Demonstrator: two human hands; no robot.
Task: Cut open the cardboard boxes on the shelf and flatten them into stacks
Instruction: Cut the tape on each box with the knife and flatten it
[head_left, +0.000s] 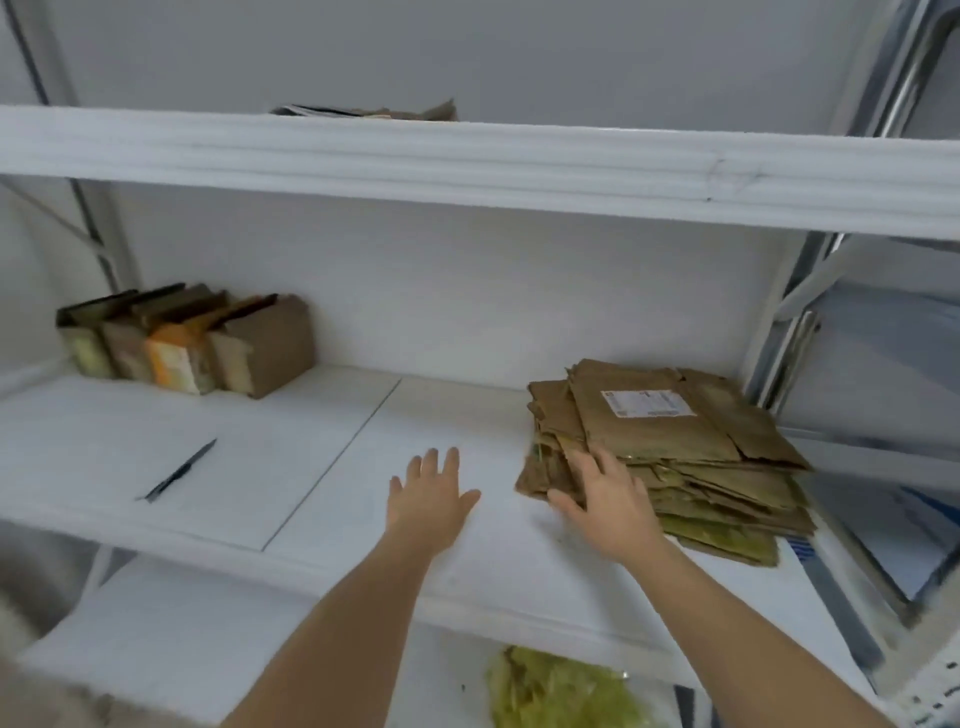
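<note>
A stack of flattened brown cardboard boxes (675, 452) lies at the right of the white middle shelf (322, 452), a white label on its top sheet. My right hand (608, 499) rests with straight fingers against the stack's left front edge. My left hand (431, 496) hovers flat and open over the bare shelf, left of the stack, holding nothing. Several upright, uncut cardboard boxes (192, 340) stand in a row at the back left. A dark knife (179, 473) lies on the shelf in front of them, far from both hands.
An upper shelf (467, 161) runs overhead with some flat cardboard (374, 110) on it. A pile of yellow-green tape scraps (561, 691) lies on the lower shelf. Metal shelf uprights (789, 343) stand at the right.
</note>
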